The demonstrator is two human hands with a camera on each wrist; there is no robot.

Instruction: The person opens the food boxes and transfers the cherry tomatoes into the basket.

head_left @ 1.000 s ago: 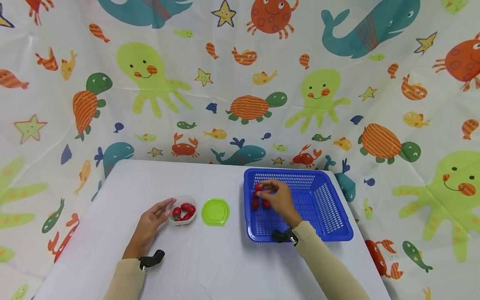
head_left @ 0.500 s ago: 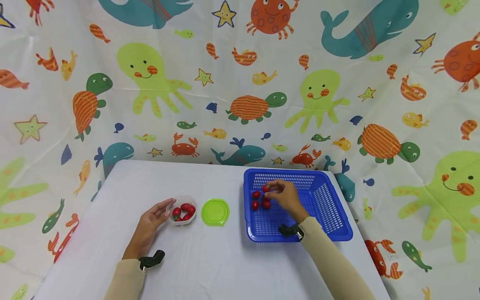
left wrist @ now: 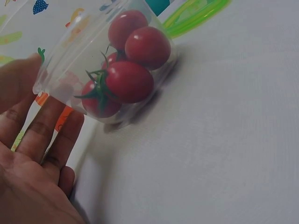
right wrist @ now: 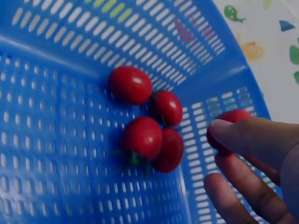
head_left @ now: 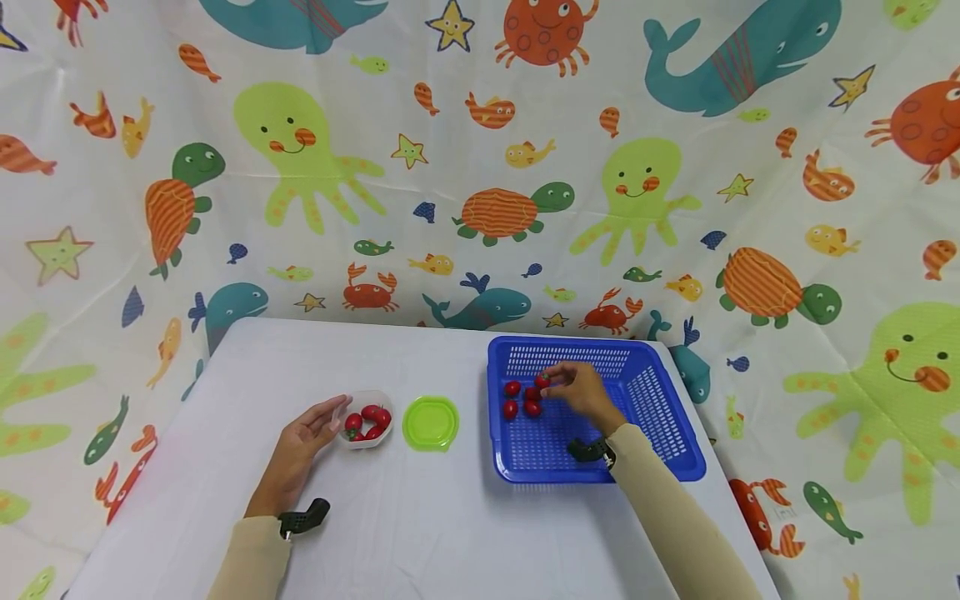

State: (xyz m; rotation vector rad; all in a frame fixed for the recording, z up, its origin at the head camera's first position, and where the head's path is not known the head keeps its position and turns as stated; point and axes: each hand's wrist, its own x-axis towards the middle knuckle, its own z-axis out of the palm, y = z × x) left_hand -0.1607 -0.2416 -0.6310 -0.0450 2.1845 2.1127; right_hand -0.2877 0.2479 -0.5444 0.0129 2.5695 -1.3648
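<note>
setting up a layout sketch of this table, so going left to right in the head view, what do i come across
left hand, clear tub, green lid, blue basket

Red tom (right wrist: 236, 115) pinched nr 4 more (right wrist: 141, 138) in blue bskt (head_left: 517, 454); clear tub (left wrist: 70, 70) w/ toms (left wrist: 130, 81) upright.
</note>
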